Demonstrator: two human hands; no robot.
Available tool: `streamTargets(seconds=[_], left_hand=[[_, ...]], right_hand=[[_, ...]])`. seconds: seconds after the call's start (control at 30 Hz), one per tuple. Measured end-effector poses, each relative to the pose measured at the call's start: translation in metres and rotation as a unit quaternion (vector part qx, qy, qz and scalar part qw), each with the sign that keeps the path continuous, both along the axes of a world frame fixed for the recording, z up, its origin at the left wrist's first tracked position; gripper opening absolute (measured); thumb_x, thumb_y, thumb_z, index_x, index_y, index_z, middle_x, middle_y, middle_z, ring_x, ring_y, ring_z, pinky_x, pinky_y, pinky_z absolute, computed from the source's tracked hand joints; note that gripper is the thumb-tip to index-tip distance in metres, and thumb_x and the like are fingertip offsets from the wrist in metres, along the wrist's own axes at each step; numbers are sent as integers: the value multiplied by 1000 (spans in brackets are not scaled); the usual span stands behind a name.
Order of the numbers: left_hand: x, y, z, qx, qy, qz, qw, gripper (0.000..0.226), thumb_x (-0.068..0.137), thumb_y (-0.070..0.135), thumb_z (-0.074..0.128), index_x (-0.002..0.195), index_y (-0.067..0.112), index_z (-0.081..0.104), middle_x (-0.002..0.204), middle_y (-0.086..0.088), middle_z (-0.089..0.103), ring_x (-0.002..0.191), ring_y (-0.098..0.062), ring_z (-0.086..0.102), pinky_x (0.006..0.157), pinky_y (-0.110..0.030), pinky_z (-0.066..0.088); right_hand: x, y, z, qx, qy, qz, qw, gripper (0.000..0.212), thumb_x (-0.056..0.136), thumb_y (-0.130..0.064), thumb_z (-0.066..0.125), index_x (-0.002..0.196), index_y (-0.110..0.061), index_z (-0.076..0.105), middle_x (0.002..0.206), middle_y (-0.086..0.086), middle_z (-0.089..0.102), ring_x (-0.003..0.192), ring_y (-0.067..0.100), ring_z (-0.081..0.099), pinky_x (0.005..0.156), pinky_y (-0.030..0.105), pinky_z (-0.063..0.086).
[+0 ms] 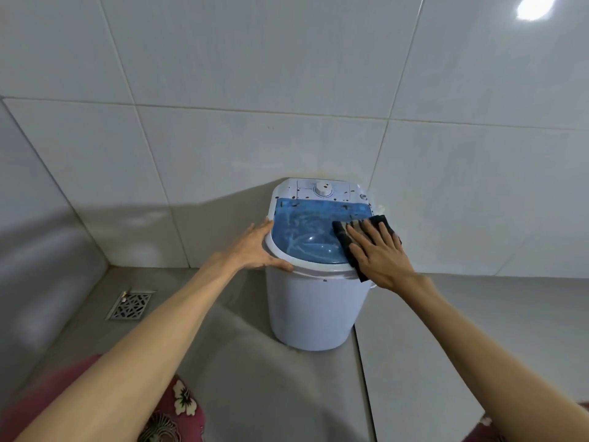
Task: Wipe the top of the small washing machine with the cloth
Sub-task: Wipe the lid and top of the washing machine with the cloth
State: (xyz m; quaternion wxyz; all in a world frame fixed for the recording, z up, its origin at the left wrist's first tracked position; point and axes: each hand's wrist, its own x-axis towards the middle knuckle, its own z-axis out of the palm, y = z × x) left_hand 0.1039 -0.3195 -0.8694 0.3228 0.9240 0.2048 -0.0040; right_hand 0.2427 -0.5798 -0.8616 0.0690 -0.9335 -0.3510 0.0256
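A small white washing machine (314,311) stands on the floor against the tiled wall. Its top has a translucent blue lid (306,229) streaked with smears and dark specks, and a white control panel with a round dial (323,189) at the back. My right hand (379,252) lies flat, fingers spread, pressing a dark cloth (345,236) onto the lid's right side. The cloth hangs over the right front rim. My left hand (258,248) grips the machine's left rim, thumb along the front edge.
White wall tiles (223,148) rise behind and to the left of the machine. A metal floor drain (131,305) lies at the left on the grey floor (478,346). Red floral clothing (181,409) shows at the bottom edge.
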Motion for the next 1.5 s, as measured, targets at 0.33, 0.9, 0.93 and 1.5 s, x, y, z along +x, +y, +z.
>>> streamTargets(seconds=[0.33, 0.9, 0.93, 1.5], left_hand=[[5, 7, -6, 73, -27, 0, 997, 135, 28, 92, 68, 147, 38, 34, 151, 10, 43, 136, -24, 42, 109, -45, 40], [-4, 4, 0, 126, 2, -21, 992, 134, 49, 65, 86, 157, 28, 17, 163, 9, 17, 149, -27, 17, 119, -47, 21], [-3, 4, 0, 124, -1, -19, 992, 133, 49, 64, 87, 157, 28, 18, 163, 9, 18, 148, -27, 19, 119, -46, 22], [-1, 0, 23, 50, 36, -23, 998, 132, 44, 65, 88, 154, 31, 24, 161, 4, 24, 150, -25, 14, 119, -45, 18]], right_hand=[[-45, 105, 7, -30, -23, 80, 996, 55, 101, -49, 14, 153, -46, -2, 166, 1, -3, 150, 34, -10, 116, 59, -11], [-45, 61, -6, 73, -90, 131, 985, 65, 95, -66, 22, 148, -33, 35, 157, 3, 34, 148, 29, 21, 122, 49, 6], [-51, 74, -9, 68, -81, 107, 989, 68, 96, -64, 21, 154, -30, 25, 161, 5, 24, 151, 29, 12, 122, 50, -1], [-24, 10, -21, 116, -14, -82, 990, 66, 98, -61, 23, 156, -30, 17, 165, 3, 8, 150, 32, -8, 120, 53, -1]])
